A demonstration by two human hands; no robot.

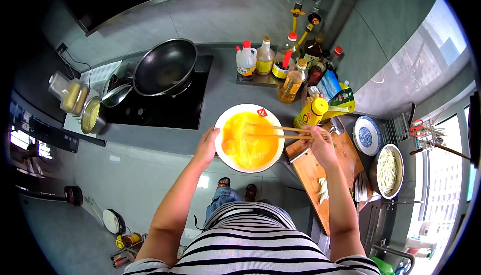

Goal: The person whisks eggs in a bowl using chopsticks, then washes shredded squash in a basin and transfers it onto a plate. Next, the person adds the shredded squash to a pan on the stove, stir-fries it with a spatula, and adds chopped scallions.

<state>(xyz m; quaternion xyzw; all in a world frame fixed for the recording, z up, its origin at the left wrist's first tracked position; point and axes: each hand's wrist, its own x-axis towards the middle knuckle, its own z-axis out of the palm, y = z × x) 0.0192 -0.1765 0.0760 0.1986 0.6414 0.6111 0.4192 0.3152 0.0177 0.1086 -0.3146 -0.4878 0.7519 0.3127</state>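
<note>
My left hand (206,147) is closed on the left rim of a white bowl (278,160), holding it in front of the counter edge. Yellow beaten egg (250,147) fills much of the bowl, with streaks and a darker yolk-like patch at the left. Between the fingers of my right hand (320,144) is a pair of wooden chopsticks (288,132); their tips reach into the egg from the right. Just behind that hand stands a yellow-capped bottle (311,112).
A black wok (165,67) sits tilted on the cooktop (185,104). Several sauce bottles (264,57) line the back counter. At right are a wooden cutting board (310,169), a blue-patterned plate (367,135) and a pot of pale strips (388,172). A small pot (97,119) stands far left.
</note>
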